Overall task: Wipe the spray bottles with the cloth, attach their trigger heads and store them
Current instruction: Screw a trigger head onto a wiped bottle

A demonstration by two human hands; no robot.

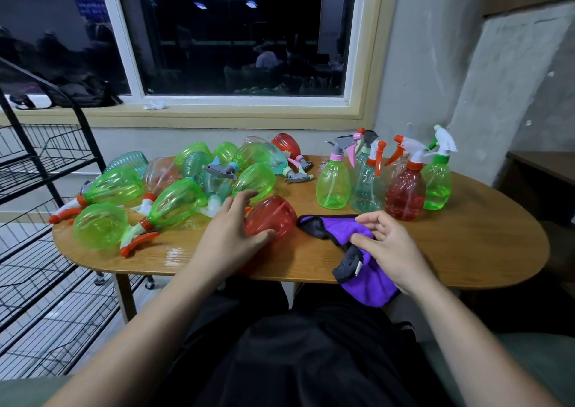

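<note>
Left hand [231,229] spread loosely over red bottle [277,215] lying on table [466,245], thumb on its side, fingers fairly straight. Right hand [390,246] curled round purple cloth [336,229], thumb pinching it, cloth hanging below the palm. Lying bottles [174,201] piled left of left hand; standing bottles [404,189] beyond right hand.
</note>
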